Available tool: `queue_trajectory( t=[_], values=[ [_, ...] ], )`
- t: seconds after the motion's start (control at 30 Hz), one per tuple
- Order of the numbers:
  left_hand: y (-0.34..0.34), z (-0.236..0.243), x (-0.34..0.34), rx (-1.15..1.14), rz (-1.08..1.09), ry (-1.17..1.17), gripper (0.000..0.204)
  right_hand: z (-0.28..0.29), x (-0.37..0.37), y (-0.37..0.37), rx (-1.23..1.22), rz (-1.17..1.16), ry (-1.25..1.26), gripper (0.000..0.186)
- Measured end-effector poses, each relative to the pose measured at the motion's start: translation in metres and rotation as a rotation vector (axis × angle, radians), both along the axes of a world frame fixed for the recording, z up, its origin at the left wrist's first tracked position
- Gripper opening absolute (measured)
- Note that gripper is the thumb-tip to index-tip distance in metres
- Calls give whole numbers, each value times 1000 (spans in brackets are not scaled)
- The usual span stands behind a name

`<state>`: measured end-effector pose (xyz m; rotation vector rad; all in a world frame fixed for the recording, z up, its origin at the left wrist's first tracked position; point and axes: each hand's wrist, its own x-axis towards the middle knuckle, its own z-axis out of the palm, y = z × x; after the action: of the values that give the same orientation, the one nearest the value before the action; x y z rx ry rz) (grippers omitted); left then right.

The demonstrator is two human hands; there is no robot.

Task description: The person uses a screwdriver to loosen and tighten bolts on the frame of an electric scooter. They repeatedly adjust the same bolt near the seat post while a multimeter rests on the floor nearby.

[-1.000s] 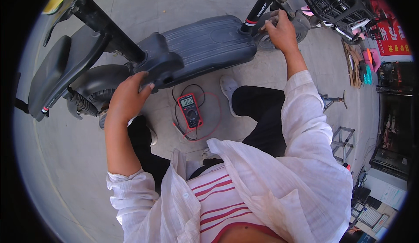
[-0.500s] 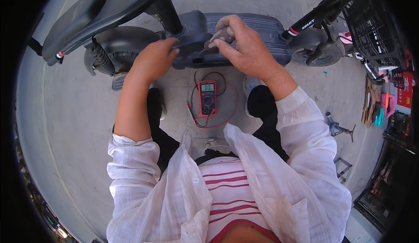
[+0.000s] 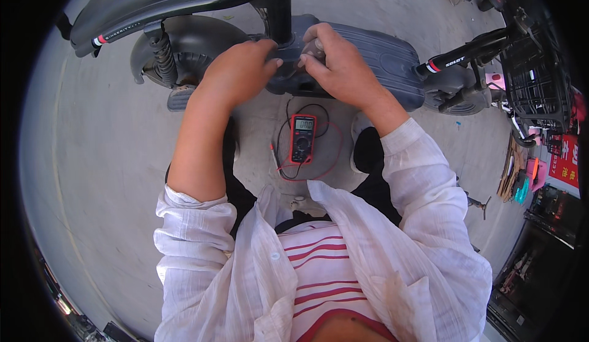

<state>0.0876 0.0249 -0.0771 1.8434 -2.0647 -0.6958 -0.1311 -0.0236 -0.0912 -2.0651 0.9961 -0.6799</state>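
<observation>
In front of me lies the black footboard (image 3: 383, 59) of an electric scooter. My right hand (image 3: 343, 69) is closed round a screwdriver (image 3: 315, 50) with a dark rounded handle, above the footboard's left part. Its tip is hidden now. My left hand (image 3: 239, 75) rests by the base of the seat post (image 3: 280, 16), thumb and forefinger apart, with nothing visible between them. Some of its fingers are out of sight. A red and black multimeter (image 3: 302, 139) lies on the ground between my feet, its screen lit and its leads coiled around it.
The scooter's rear wheel (image 3: 190, 44) and spring (image 3: 162, 56) are at the left, below the seat (image 3: 123, 7). To the right stand the front wheel (image 3: 457, 93) and a black wire basket (image 3: 540, 50). Flattened cardboard (image 3: 510, 167) leans farther right.
My view has shifted, so the scooter and meter appear farther right. My left hand has come closer to my right hand, and the screwdriver's shaft is no longer visible.
</observation>
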Motion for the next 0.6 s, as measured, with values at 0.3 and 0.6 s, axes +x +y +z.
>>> queue_trajectory(
  t=[0.3,0.6],
  values=[
    [6,6,9,12,22,-24,40,5,7,0,-85,-27,100,30],
    [7,9,4,50,24,-42,42,2,8,3,-81,-14,89,29]
  ],
)
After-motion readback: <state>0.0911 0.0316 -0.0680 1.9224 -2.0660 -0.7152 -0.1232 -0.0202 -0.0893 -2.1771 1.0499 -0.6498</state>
